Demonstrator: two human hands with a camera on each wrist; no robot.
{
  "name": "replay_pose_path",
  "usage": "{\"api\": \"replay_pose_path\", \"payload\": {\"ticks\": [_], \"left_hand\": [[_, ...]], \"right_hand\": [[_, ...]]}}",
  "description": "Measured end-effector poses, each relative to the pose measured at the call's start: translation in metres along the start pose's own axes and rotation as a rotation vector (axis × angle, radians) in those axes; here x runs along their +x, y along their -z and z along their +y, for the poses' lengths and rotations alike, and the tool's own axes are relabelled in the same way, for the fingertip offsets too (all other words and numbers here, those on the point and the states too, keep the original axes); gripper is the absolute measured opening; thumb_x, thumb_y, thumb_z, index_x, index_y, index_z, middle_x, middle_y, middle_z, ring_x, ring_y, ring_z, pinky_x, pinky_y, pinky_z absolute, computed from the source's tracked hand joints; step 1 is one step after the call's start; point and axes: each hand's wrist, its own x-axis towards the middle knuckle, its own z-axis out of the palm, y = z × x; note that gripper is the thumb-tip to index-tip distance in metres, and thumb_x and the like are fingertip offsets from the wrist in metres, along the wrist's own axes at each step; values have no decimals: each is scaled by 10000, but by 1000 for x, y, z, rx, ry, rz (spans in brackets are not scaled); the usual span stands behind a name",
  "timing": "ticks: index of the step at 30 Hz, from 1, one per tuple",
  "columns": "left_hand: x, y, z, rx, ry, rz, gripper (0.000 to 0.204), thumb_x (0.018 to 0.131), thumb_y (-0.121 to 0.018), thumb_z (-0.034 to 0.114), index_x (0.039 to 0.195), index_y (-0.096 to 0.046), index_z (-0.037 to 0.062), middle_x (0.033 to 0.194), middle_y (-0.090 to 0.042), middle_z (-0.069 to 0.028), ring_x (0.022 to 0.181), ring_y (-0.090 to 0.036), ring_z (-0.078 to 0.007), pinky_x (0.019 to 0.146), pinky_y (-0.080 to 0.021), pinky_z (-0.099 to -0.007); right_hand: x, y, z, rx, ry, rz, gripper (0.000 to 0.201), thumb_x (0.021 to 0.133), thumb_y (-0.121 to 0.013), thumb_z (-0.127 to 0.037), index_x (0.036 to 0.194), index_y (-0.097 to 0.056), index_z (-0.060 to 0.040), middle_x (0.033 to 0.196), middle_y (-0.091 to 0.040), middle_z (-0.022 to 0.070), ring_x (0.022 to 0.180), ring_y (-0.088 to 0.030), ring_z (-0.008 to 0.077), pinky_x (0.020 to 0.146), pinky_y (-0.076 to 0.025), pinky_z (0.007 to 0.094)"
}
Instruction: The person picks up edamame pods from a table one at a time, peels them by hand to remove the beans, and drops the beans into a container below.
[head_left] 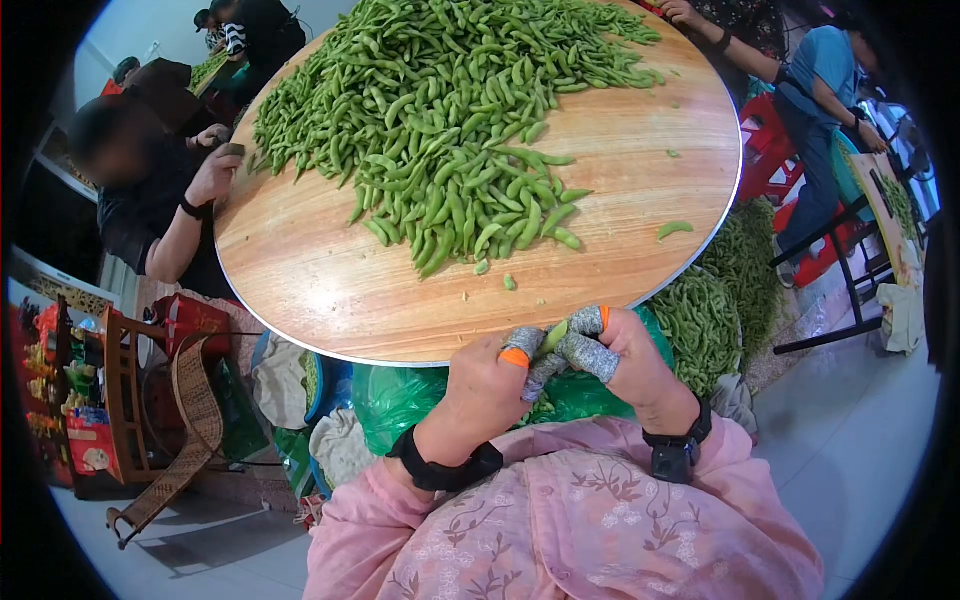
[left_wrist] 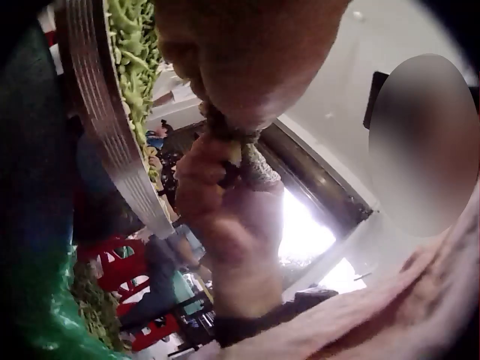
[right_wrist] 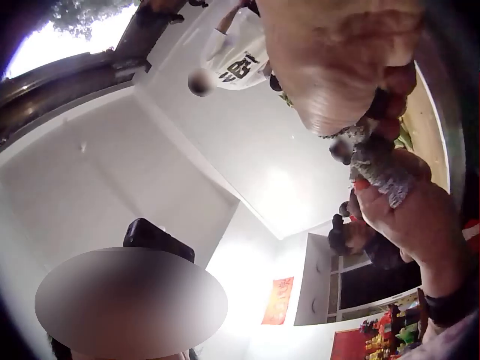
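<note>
Near the table's front edge, both hands meet over one green soybean pod (head_left: pixel 552 338). My left hand (head_left: pixel 482 388) pinches it from the left side and my right hand (head_left: pixel 640 365) from the right. Grey wraps cover thumbs and fingertips on both, with orange bands on some. Just beyond, a large heap of soybean pods (head_left: pixel 440 110) lies on the round wood-grain table (head_left: pixel 350 300). One single pod (head_left: pixel 675 229) sits apart at the right. In the left wrist view the right hand (left_wrist: pixel 240 217) faces the camera; the right wrist view shows the left hand (right_wrist: pixel 412 206), the pod mostly hidden by fingers.
Below the table edge are a green plastic bag (head_left: pixel 400 400) and more pods (head_left: pixel 700 320) at the right. A person (head_left: pixel 150 190) sits at the left of the table; another person (head_left: pixel 825 110) stands at the right near red stools (head_left: pixel 768 150). A wicker chair (head_left: pixel 195 410) is at the lower left.
</note>
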Motion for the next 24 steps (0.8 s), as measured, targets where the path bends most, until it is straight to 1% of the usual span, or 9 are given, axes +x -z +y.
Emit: {"api": "replay_pose_path", "payload": {"ticks": [2,3,6,8,12,14,18,21,24], "left_hand": [[-2,-5,-4,-255,50,9,168,706,-615,88,841,-550,14,676,-568,-136,600,-565,-303,518,-443,-307],[-2,-5,-4,-256,50,8,168,706,-615,88,841,-550,14,676,-568,-136,600,-565,-303,518,-443,-307],[-2,-2,-3,-499,96,42,80,759,-565,67,820,-549,18,634,-558,-91,580,-567,-238,525,-432,-282],[-6,-2,-4,-748,277,73,100,774,-550,78,839,-555,2,667,-570,-135,567,-552,-239,532,-434,-295],[-5,-1,-3,-772,275,43,91,793,-531,78,822,-547,-7,642,-553,-123,556,-532,-207,538,-425,-282],[-8,-6,0,-713,353,-55,118,832,-480,88,767,-543,12,646,-535,-21,554,-479,-108,527,-392,-236],[-1,7,-2,-660,265,-84,142,839,-480,114,757,-534,12,641,-526,-18,551,-461,-98,521,-386,-240],[1,10,-1,-757,372,-151,185,848,-475,157,733,-512,17,619,-500,-13,548,-443,-85,501,-370,-241],[1,8,-1,-836,497,-193,110,808,-467,74,750,-508,-10,583,-450,-31,560,-398,-97,508,-366,-260]], "right_hand": [[0,2,0,3,76,-75,101,831,-495,-34,873,-565,26,800,-586,19,714,-522,70,647,-426,215],[0,2,1,3,75,-74,101,831,-495,-34,873,-565,26,800,-586,19,714,-522,70,647,-426,215],[-1,1,6,-10,130,-62,98,822,-502,-22,879,-564,27,797,-585,21,714,-524,72,647,-426,213],[-1,1,7,-119,173,-87,94,811,-511,-15,877,-563,26,788,-584,20,712,-524,72,644,-425,210],[1,3,9,-99,143,-73,89,801,-516,-7,869,-562,27,779,-584,22,702,-523,73,637,-426,212],[0,2,4,-85,63,-49,65,797,-521,-7,837,-566,19,751,-581,14,685,-510,63,622,-420,210],[0,2,0,-238,124,-79,59,788,-519,0,814,-570,14,715,-571,2,656,-486,51,594,-406,207],[0,1,3,-280,127,-102,62,769,-523,14,808,-572,13,689,-560,-4,630,-463,46,567,-392,205],[0,-3,4,-330,140,-54,84,754,-526,22,824,-573,18,674,-553,5,611,-456,53,552,-392,216]]}}
